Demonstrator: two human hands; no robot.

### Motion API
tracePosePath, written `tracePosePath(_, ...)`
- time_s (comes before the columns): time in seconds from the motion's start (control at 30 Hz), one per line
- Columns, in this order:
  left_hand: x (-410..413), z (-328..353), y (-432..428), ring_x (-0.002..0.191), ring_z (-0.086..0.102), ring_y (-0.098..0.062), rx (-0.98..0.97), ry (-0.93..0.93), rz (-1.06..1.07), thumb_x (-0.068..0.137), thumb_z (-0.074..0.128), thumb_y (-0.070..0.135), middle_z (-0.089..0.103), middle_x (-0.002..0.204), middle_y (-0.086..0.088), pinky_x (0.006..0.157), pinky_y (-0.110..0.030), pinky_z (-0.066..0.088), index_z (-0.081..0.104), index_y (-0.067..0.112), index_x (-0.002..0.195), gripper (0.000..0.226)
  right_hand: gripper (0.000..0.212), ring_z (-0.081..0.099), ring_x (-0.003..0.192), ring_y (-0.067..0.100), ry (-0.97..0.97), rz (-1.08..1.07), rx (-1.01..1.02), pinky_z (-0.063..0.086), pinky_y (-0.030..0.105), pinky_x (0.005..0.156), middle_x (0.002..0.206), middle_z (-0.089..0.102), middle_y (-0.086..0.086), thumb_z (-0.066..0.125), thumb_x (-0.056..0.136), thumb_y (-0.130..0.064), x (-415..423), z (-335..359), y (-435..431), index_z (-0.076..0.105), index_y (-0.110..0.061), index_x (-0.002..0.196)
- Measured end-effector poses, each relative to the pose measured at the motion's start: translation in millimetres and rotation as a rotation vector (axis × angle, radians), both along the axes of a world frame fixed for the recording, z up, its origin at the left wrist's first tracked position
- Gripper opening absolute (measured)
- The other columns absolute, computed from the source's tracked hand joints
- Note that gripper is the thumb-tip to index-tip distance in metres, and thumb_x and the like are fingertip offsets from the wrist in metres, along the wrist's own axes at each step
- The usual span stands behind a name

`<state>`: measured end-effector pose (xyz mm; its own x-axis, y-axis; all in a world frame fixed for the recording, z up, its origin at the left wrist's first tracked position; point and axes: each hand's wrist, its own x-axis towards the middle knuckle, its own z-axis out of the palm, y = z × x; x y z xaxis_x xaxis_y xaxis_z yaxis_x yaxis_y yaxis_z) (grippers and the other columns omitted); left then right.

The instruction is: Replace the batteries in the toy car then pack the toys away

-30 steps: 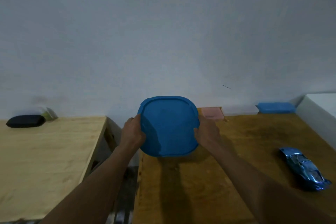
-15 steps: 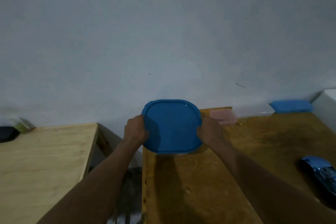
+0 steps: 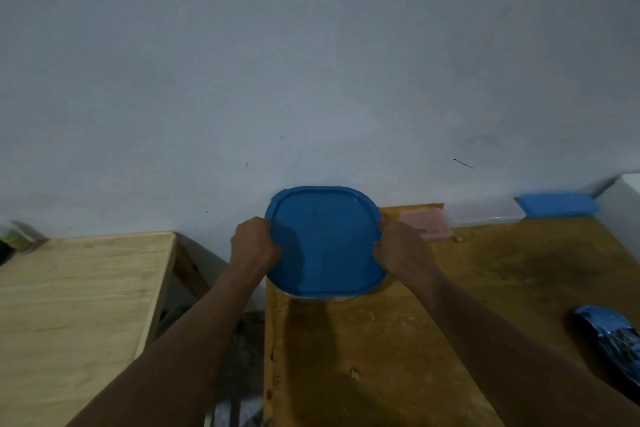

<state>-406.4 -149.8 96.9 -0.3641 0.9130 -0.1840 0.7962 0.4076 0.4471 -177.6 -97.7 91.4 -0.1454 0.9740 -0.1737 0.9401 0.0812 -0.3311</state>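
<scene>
Both hands on the blue lid (image 3: 325, 243), centre of frame. Left hand (image 3: 254, 243) grips its left rim, fingers curled over the edge; right hand (image 3: 398, 248) grips the right rim likewise. Lid sits on a clear container (image 3: 318, 298), only a sliver visible under its lower edge. Container rests at the upper left corner of the dark wooden table (image 3: 381, 357), close to the wall (image 3: 311, 62). Toy car (image 3: 613, 333), shiny blue, lies on the same table at the right edge of frame, well apart from the hands. Along the wall, right of the lid: pink box (image 3: 429, 225), clear box (image 3: 485, 213), blue-lidded box (image 3: 557, 204). Pale wooden table (image 3: 76, 288) lower left, a gap between the two.
</scene>
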Motion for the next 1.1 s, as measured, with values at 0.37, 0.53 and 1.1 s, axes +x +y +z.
tracePosePath(0.37, -1, -3, 1, 0.078, 0.057, -0.025, -0.056, -0.060, 0.049, 0.088, 0.051, 0.004, 0.059, 0.094, -0.013, 0.063, -0.029, 0.047, 0.057, -0.001, 0.105, 0.018, 0.025, 0.054, 0.078, 0.019, -0.061, 0.037, -0.030, 0.044, 0.028, 0.064, 0.103, 0.063, 0.008, 0.048, 0.094, -0.014, -2, 3, 11, 0.055, -0.009, 0.117)
tracePosePath(0.53, 0, -4, 1, 0.078, 0.057, -0.025, -0.058, -0.114, 0.080, 0.087, 0.050, 0.002, 0.061, 0.099, -0.017, 0.060, -0.029, 0.046, 0.055, -0.002, 0.106, 0.020, 0.027, 0.058, 0.081, 0.022, -0.063, 0.010, -0.032, 0.044, 0.029, 0.065, 0.102, 0.064, 0.009, 0.047, 0.094, -0.015, -2, 1, 10, 0.053, -0.008, 0.120)
tracePosePath(1.1, -4, -6, -22, 0.107, 0.062, -0.029, 0.127, -0.069, 0.086, 0.095, 0.055, 0.025, 0.061, 0.124, -0.018, 0.091, -0.039, 0.051, 0.043, 0.003, 0.140, 0.051, 0.031, 0.059, 0.082, 0.018, 0.227, 0.002, 0.086, 0.051, 0.026, 0.062, 0.106, 0.064, 0.004, 0.050, 0.096, -0.028, 7, -2, 1, 0.053, -0.016, 0.125)
